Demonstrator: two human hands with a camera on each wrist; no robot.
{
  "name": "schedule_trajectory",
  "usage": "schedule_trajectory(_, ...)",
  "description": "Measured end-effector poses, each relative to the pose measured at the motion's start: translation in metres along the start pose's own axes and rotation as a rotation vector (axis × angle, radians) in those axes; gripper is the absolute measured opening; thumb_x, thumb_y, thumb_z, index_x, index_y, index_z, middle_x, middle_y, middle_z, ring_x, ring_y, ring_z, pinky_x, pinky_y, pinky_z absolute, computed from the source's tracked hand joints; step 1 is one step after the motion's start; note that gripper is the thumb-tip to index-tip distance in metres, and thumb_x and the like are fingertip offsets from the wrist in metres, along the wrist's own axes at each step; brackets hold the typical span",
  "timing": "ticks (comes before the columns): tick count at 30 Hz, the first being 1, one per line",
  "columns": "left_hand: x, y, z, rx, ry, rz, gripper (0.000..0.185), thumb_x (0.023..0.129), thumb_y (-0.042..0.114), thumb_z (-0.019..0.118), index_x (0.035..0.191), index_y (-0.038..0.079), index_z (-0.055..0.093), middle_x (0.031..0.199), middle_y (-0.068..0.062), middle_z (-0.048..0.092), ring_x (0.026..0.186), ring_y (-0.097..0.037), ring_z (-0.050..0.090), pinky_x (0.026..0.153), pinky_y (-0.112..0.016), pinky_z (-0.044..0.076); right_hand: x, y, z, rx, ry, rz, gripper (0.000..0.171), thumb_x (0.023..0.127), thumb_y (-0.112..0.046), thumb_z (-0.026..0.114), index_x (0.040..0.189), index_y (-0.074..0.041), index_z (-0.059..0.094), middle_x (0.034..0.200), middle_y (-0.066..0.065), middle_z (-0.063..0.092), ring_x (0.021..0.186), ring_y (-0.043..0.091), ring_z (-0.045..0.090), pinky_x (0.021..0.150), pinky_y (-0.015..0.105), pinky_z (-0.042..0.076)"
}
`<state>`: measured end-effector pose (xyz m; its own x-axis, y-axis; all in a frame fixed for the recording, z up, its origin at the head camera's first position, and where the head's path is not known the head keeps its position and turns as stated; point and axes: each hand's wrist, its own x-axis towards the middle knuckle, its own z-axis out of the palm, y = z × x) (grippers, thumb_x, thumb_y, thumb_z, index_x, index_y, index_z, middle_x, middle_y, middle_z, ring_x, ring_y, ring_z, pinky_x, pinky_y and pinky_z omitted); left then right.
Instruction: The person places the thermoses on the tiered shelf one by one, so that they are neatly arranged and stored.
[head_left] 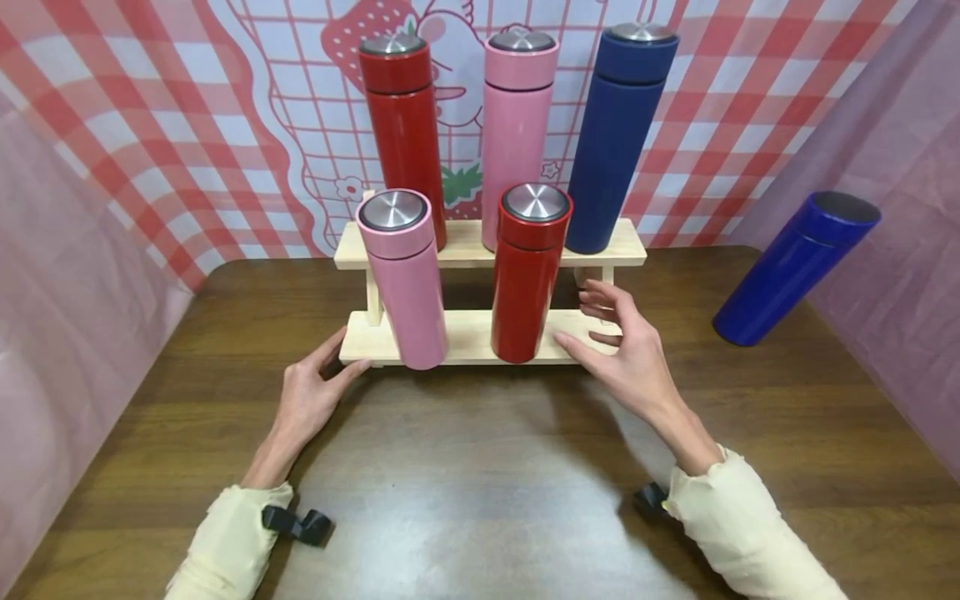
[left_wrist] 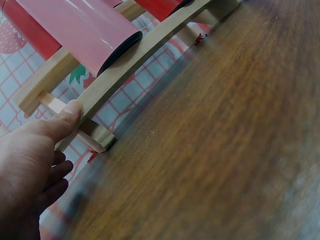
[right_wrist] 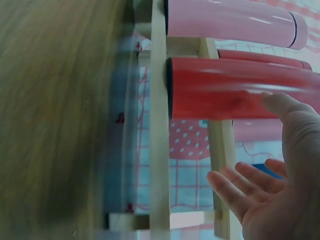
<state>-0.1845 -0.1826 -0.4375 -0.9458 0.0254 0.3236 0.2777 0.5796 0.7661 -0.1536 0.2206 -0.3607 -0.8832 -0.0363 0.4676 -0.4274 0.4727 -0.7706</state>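
Both hands (head_left: pixel 465 379) flank the wooden rack (head_left: pixel 480 333); its length runs left-right

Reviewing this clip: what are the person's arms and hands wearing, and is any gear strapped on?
Both hands, the left hand and right hand, are bare: no gloves, rings or watch visible. Each arm wears a pale cream long sleeve, bunched at the cuff. A small black clip-like mount sits at the left wrist, and another black piece shows at the right cuff.

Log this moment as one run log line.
left hand: open, thumb on wooden rack lower left end | right hand: open, at lower right end | lower shelf: pink bottle, red bottle
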Motion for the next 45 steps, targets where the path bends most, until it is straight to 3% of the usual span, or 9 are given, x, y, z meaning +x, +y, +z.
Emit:
schedule_trajectory(6, 0.0, 0.0, 0.001, 0.001, 0.004, 0.002, 0.062, 0.094, 0.026, 0.08, 0.148, 0.004, 0.057, 0.134, -0.021, 0.064, 0.125, -0.037, 0.061, 0.104, -0.055, 0.046, -0.011, 0.012, -0.015, -0.038, 0.014, 0.031, 0.07, 0.087, -0.006, 0.084, 0.147, 0.001, 0.048, 0.133, 0.017, 0.063, 0.119, 0.036, 0.063, 0.084, 0.023, 0.057)
schedule_trajectory(10, 0.0, 0.0, 0.001, -0.002, 0.01, 0.009, 0.062, 0.094, 0.026, 0.081, 0.148, 0.005, 0.058, 0.133, -0.02, 0.064, 0.125, -0.036, 0.061, 0.104, -0.055, 0.046, -0.017, 0.018, -0.026, -0.058, 0.036, 0.045, 0.069, 0.088, -0.005, 0.083, 0.147, -0.001, 0.049, 0.134, 0.02, 0.063, 0.118, 0.036, 0.063, 0.083, 0.019, 0.055)
schedule_trajectory(13, 0.0, 0.0, 0.001, -0.002, 0.011, 0.009, 0.062, 0.094, 0.025, 0.081, 0.148, 0.004, 0.057, 0.133, -0.021, 0.065, 0.125, -0.037, 0.062, 0.103, -0.055, 0.047, -0.022, 0.022, -0.034, -0.075, 0.06, 0.041, 0.069, 0.087, -0.003, 0.083, 0.147, -0.003, 0.05, 0.133, 0.02, 0.064, 0.117, 0.029, 0.064, 0.083, 0.018, 0.055)
schedule_trajectory(17, -0.001, 0.0, 0.0, 0.001, 0.011, 0.003, 0.062, 0.094, 0.025, 0.08, 0.147, 0.003, 0.057, 0.132, -0.022, 0.065, 0.124, -0.038, 0.062, 0.103, -0.055, 0.047, -0.027, 0.028, -0.043, -0.093, 0.088, 0.045, 0.069, 0.085, 0.0, 0.084, 0.146, -0.002, 0.051, 0.131, 0.02, 0.065, 0.116, 0.008, 0.062, 0.083, 0.016, 0.054)
schedule_trajectory(21, -0.002, 0.0, 0.0, 0.003, 0.01, -0.001, 0.062, 0.094, 0.024, 0.08, 0.147, 0.001, 0.057, 0.131, -0.022, 0.065, 0.123, -0.038, 0.063, 0.103, -0.055, 0.047, -0.033, 0.034, -0.051, -0.113, 0.107, 0.068, 0.072, 0.084, 0.001, 0.085, 0.147, -0.002, 0.05, 0.131, 0.021, 0.064, 0.113, -0.001, 0.06, 0.083, 0.014, 0.053)
schedule_trajectory(33, -0.001, 0.001, 0.0, 0.004, 0.007, 0.002, 0.062, 0.094, 0.024, 0.081, 0.147, 0.002, 0.057, 0.132, -0.022, 0.065, 0.124, -0.036, 0.062, 0.103, -0.054, 0.047, -0.043, 0.045, -0.083, -0.201, 0.181, 0.118, 0.072, 0.086, -0.004, 0.085, 0.147, -0.003, 0.049, 0.13, 0.02, 0.063, 0.111, -0.001, 0.061, 0.081, 0.01, 0.051)
schedule_trajectory(45, 0.0, -0.001, 0.001, 0.004, 0.008, 0.003, 0.062, 0.094, 0.023, 0.081, 0.147, 0.002, 0.058, 0.132, -0.021, 0.065, 0.124, -0.035, 0.062, 0.103, -0.053, 0.047, -0.048, 0.057, -0.11, -0.198, 0.298, 0.188, 0.067, 0.086, -0.002, 0.083, 0.145, -0.004, 0.051, 0.125, 0.0, 0.065, 0.107, -0.004, 0.062, 0.08, 0.009, 0.05)
